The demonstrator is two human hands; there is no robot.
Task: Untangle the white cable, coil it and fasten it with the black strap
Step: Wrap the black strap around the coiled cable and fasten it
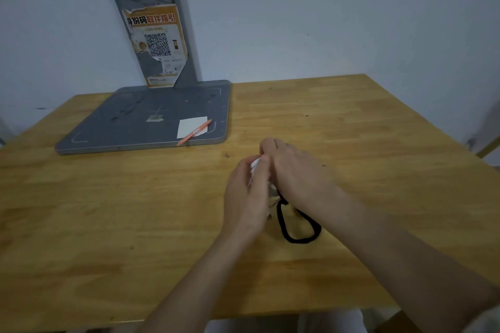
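Observation:
Both hands meet above the middle of the wooden table (351, 121). My left hand (247, 192) and my right hand (296, 170) are curled round a small bundle of white cable (255, 164), most of which is hidden between the palms. A black strap (299, 238) hangs as a loop from under my right hand, and its lower part lies on the table just in front of the hands. The hands are blurred, so the finger positions are unclear.
A grey stand base (130, 121) sits at the back left, with a post carrying a screen and an orange QR poster (158, 43). A white paper slip (190, 126) and an orange pen (194, 132) lie on the base's front right corner.

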